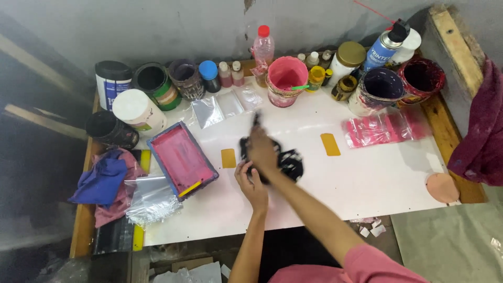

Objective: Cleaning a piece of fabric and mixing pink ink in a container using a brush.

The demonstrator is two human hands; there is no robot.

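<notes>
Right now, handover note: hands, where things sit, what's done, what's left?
Right hand: on the black cloth, pressing it to the white board.
Left hand: gripping the cloth's near edge.
Nearby: pink-inked framed screen to the left, two yellow tabs either side of the cloth, pink tub behind.
Done: cloth laid on the board.
Left: cannot tell; no print visible on the cloth.

A black cloth (285,160) lies on the white tabletop (367,183) between two mustard-yellow tabs (330,144), beside a blue tray (182,160) smeared pink and a pink bucket (286,79).
</notes>
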